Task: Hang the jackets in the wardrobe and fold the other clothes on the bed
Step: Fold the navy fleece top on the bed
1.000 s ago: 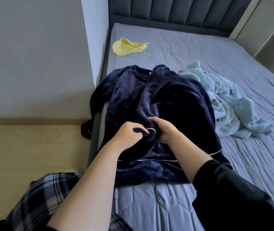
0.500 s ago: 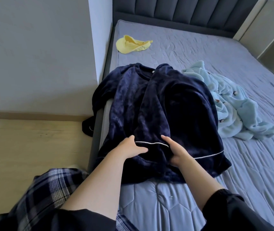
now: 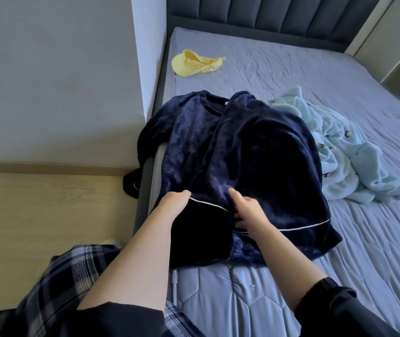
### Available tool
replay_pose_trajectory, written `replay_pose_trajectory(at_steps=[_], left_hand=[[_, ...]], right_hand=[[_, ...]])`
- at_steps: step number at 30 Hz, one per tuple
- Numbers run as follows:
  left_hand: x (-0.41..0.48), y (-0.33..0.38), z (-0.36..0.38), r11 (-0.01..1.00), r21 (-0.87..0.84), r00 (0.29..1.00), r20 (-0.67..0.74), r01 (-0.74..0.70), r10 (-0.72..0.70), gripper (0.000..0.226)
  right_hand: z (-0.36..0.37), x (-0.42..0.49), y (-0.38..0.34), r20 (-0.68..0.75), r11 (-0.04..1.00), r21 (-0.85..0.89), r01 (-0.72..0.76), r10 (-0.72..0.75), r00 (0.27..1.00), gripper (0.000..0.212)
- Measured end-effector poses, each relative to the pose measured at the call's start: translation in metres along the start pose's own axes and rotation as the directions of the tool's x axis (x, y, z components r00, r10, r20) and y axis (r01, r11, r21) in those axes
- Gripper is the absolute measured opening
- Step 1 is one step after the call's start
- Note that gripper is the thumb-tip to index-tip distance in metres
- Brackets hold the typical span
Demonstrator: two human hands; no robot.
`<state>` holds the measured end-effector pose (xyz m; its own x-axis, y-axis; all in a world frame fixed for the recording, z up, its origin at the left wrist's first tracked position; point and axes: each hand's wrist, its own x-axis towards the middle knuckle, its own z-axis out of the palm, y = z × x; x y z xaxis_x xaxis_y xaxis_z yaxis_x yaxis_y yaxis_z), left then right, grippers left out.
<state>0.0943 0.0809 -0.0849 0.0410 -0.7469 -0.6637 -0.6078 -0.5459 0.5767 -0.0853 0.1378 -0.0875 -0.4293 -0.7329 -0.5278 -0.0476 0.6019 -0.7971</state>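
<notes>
A navy velvet top (image 3: 254, 152) with white piping lies spread on the left side of the bed (image 3: 291, 57), one sleeve hanging over the bed's left edge. Its other sleeve is folded across the body, the cuff near the hem. My left hand (image 3: 174, 203) grips the left end of that cuff, fingers tucked under it. At the cuff's right end my right hand (image 3: 245, 210) holds the fabric with its lower fingers curled, the index finger pointing up. A crumpled light blue fleece garment (image 3: 344, 154) lies just right of the navy top.
A yellow cap (image 3: 194, 63) lies near the headboard (image 3: 254, 10). A grey wall panel (image 3: 60, 81) and a wooden floor (image 3: 48, 215) run along the bed's left side. My plaid trouser leg (image 3: 60, 288) shows at the bottom left.
My hands drew the sleeve cuff down toward the hem and moved apart, stretching the white-piped edge flat between them.
</notes>
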Motion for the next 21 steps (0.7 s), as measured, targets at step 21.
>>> replay_pose_trajectory(at_steps=[21], left_hand=[[-0.002,-0.007,0.026,0.616,0.637,0.791,-0.016,-0.463,0.611,0.049]], right_hand=[[0.007,0.028,0.009,0.059,0.998,0.006,-0.069,0.069,0.996,0.015]])
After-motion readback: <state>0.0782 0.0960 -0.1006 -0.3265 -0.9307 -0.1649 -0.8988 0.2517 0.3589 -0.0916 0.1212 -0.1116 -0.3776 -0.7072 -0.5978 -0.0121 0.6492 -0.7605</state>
